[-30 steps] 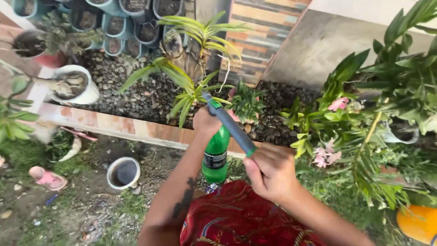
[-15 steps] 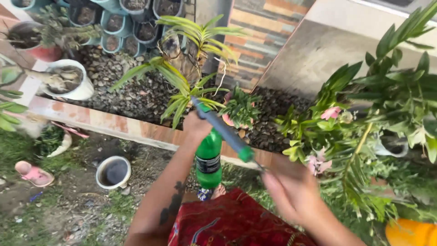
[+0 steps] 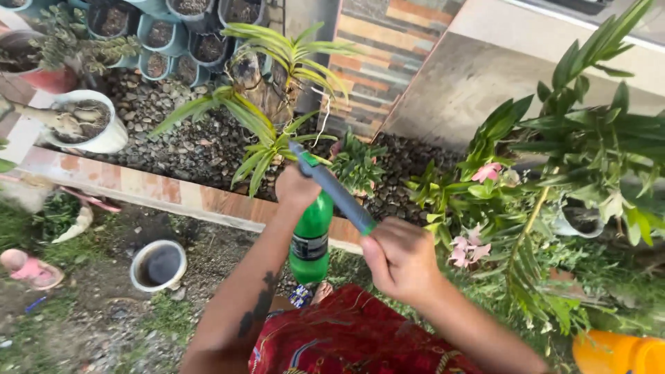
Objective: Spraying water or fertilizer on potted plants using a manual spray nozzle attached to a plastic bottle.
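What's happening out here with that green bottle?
A person stands in a garden and holds a green plastic bottle by its neck in the left hand. A grey pump sprayer is fitted to the bottle's top, and the right hand grips its rear end. The nozzle points at a long-leaved plant in the gravel bed.
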